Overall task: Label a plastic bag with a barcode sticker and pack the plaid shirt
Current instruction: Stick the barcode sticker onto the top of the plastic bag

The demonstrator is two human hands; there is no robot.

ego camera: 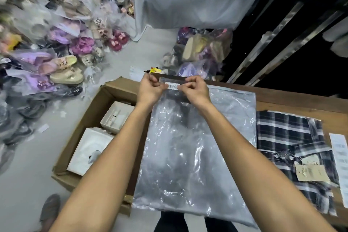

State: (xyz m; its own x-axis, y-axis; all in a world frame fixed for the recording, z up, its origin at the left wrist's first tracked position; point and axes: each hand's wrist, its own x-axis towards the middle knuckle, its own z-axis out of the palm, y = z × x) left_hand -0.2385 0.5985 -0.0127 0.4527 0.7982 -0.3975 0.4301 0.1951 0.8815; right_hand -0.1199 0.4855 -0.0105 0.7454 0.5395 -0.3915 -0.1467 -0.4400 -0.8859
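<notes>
A clear grey plastic bag [190, 149] lies flat on the wooden table [301, 98], its near end hanging over the table's front edge. At the bag's far end my left hand [150, 88] and my right hand [195, 90] pinch the two ends of a small white barcode sticker [172, 86], held just above the bag. The folded plaid shirt [293, 149], dark with white stripes and a beige hang tag, rests on the table to the right of the bag, partly under its edge.
A strip of white labels [339, 162] lies right of the shirt. An open cardboard box [94, 111] holding white boxes stands on the floor left of the table. Bagged shoes are piled at left and behind the table. A dark metal rack stands at upper right.
</notes>
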